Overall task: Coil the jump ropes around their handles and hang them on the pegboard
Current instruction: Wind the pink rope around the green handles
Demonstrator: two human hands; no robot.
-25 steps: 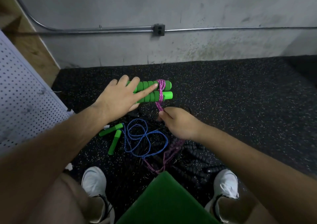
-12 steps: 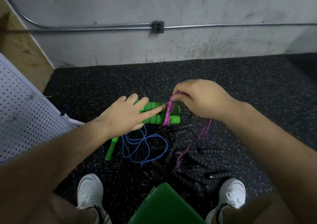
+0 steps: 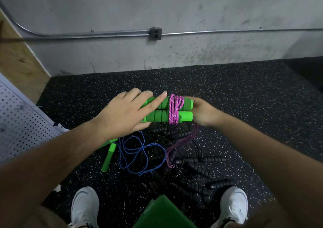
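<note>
At the bottom edge a green block [image 3: 162, 212] is cut off by the frame, so its shape cannot be made out, and two white shoes [image 3: 85, 205] stand on either side of it. Past them lies a tangle on the speckled floor [image 3: 262, 105]: black handles [image 3: 201, 171] whose thin cords are hard to follow against the dark rubber, a blue rope [image 3: 143, 154] in loose loops, and a loose green handle [image 3: 109, 156], with a second one mostly hidden under the left forearm. Above the pile, both hands hold up a pair of green handles [image 3: 186, 116] side by side, with the pink rope [image 3: 174, 110] wound around them in a tight band and its free strand drooping to the floor. The left hand [image 3: 125, 114] clasps the pair, fingers laid fairly straight across the top, forefinger reaching the coil, thumb tucked underneath. The right hand [image 3: 204, 112] sits at the handles' right ends, fingers curled in behind them with tips hidden; the free strand comes out from under its palm. The pegboard [image 3: 21, 122] is cut off at the left. Beyond, a pipe [image 3: 227, 32] and an outlet box [image 3: 155, 33] run along the grey wall [image 3: 174, 4].
</note>
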